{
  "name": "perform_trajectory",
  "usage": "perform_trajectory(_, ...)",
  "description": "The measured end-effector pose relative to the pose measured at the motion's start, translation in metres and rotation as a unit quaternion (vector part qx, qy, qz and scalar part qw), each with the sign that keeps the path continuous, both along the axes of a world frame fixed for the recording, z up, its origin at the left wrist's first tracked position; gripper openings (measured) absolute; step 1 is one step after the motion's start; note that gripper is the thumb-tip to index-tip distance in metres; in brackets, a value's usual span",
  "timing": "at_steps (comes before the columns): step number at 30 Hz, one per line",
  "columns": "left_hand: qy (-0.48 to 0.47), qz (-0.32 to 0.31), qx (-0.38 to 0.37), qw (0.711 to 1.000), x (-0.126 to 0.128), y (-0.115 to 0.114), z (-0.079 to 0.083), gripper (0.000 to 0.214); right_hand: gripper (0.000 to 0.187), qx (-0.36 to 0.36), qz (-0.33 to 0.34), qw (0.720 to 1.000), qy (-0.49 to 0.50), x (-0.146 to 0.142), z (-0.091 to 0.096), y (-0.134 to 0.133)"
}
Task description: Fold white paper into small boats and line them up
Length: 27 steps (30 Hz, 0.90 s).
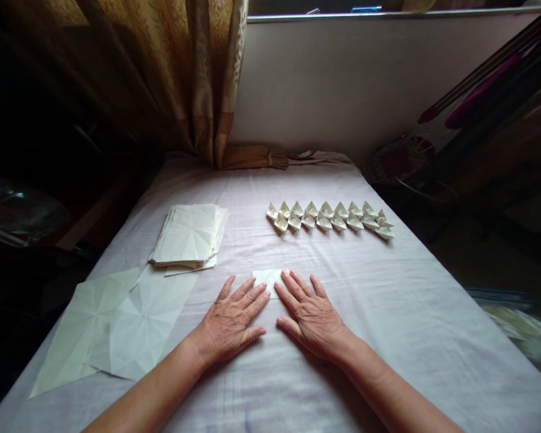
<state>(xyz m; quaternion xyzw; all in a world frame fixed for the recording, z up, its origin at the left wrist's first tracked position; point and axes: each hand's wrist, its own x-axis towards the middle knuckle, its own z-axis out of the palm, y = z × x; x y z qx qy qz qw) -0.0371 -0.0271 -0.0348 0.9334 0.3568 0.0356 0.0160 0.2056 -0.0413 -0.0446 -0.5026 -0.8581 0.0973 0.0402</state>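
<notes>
A small white piece of paper (265, 278) lies flat on the sheet-covered surface, partly under my fingers. My left hand (234, 313) is spread flat, its fingertips at the paper's left side. On the other side my right hand (311, 313) lies flat too, fingers apart, with its fingertips over the paper's right part. Neither hand grips anything. Beyond them, to the right, stand two rows of folded paper boats (324, 216). To the left is a stack of creased paper sheets (189, 231).
Two large creased sheets, one greenish (85, 325) and one white (137, 334), lie at the left edge. A gold curtain (211, 90) hangs to the far end of the bed-like surface (388, 337). A pale wall (306, 84) rises behind it. Dark clutter flanks both sides.
</notes>
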Motion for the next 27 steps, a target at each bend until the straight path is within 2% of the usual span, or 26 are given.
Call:
perform_trajectory(4, 0.007, -0.008, -0.030, 1.000, -0.002, -0.003, 0.003, 0.059, 0.064, 0.009, -0.001, 1.000, 0.000, 0.001, -0.001, -0.001)
perform_trajectory(11, -0.006, 0.012, -0.006, 1.000, -0.023, 0.002, 0.004, 0.055, 0.063, 0.000, -0.007, 1.000, -0.005, -0.002, 0.001, -0.001)
perform_trajectory(14, -0.040, 0.026, 0.007, 0.999, -0.018, 0.006, 0.006, 0.049, 0.064, 0.008, -0.013, 1.000, 0.000, -0.006, 0.003, -0.002)
perform_trajectory(18, -0.056, 0.019, 0.018, 0.998, -0.009, 0.013, 0.010, 0.037, 0.067, 0.005, 0.013, 1.000, 0.028, -0.017, 0.007, -0.002)
perform_trajectory(24, -0.052, 0.025, 0.019, 0.998, -0.008, 0.015, 0.006, 0.039, 0.065, 0.003, 0.053, 0.997, 0.060, -0.033, 0.003, 0.007)
perform_trajectory(27, -0.049, 0.028, 0.019, 0.998, -0.007, 0.015, 0.005, 0.035, 0.065, -0.004, 0.025, 0.998, 0.051, -0.028, 0.000, 0.010)
